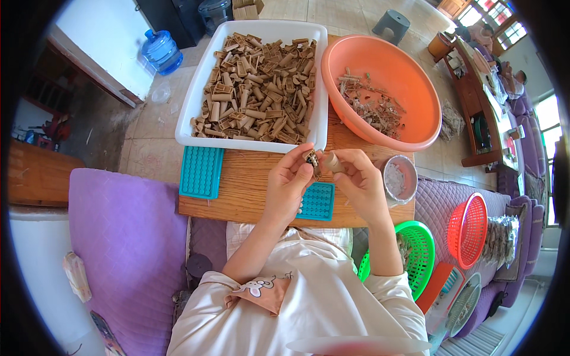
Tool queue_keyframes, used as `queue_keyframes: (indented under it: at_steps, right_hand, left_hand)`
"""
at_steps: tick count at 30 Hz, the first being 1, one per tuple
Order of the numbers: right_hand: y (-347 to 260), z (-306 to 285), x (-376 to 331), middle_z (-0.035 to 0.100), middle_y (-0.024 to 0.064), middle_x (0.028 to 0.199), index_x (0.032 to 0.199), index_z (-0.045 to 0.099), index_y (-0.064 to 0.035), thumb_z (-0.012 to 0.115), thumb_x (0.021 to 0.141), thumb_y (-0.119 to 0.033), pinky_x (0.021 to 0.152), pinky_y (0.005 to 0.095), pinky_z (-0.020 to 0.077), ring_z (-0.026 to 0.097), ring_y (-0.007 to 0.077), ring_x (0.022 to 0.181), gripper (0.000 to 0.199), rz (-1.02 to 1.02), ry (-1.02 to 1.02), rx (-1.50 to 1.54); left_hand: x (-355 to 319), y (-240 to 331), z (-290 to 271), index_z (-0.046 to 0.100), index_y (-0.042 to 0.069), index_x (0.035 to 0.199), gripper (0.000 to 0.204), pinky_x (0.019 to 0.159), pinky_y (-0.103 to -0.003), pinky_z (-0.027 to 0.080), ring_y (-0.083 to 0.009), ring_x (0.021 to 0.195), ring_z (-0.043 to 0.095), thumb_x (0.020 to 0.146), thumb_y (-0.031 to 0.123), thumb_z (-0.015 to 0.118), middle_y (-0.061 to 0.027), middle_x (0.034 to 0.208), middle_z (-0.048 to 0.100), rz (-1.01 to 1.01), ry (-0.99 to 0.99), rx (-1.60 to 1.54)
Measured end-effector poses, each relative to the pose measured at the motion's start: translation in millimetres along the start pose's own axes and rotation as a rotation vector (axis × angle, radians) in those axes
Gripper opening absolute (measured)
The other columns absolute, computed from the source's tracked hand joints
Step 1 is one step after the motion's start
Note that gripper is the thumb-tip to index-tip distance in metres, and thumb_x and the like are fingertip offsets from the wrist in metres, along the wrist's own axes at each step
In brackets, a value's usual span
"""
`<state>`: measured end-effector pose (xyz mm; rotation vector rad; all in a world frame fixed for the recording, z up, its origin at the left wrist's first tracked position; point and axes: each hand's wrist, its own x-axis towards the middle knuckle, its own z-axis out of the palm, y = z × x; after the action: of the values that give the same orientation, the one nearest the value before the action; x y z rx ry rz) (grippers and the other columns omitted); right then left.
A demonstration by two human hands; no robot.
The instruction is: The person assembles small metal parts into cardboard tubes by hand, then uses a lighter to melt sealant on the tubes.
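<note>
Above the front of the wooden table [255, 169], both my hands are raised and close together. Pinched in the fingers of my left hand [286, 185] is a small brown casing part [312, 160] with dark and shiny bits inside. My right hand [360, 181] grips a plain tan casing part [333, 163] between thumb and fingers, right beside the other piece. Beneath the hands lies a teal grid tray [319, 200], partly covered by my left hand, with a few small white bits at its left edge. A second teal grid tray [202, 172] rests at the table's left.
A white tub [185, 121] heaped with tan casing parts stands behind my hands. Right of it, an orange basin [415, 77] holds small brown pieces. A round container [409, 196] with whitish contents sits at the right edge. Green [424, 267] and red baskets [457, 231] stand further right.
</note>
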<state>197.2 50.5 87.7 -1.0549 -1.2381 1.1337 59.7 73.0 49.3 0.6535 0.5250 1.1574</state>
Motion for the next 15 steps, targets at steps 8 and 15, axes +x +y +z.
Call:
queue_keyframes:
  at_steps: [8, 15]
  right_hand:
    - [-1, 14, -16, 0.054, 0.0079, 0.090, 0.100, 0.056, 0.0034, 0.055, 0.074, 0.007, 0.076, 0.0237, 0.0435, 0.053, 0.0144, 0.087, 0.026, 0.002, 0.246, -0.209]
    - [20, 35, -25, 0.057, 0.0109, 0.095, 0.092, 0.058, 0.0034, 0.059, 0.072, 0.007, 0.080, 0.0264, 0.0421, 0.054, 0.0166, 0.089, 0.021, -0.062, 0.379, -0.058]
  left_hand:
    - [-5, -4, 5, 0.045, 0.001, 0.114, 0.036, 0.071, -0.020, 0.040, -0.0077, 0.083, 0.051, 0.081, 0.010, 0.057, -0.0059, 0.102, 0.055, 0.131, -0.019, 0.015]
    - [-10, -3, 9, 0.044, -0.001, 0.113, 0.038, 0.085, -0.026, 0.041, -0.0171, 0.100, 0.051, 0.079, 0.007, 0.058, -0.0118, 0.107, 0.053, 0.192, -0.048, 0.009]
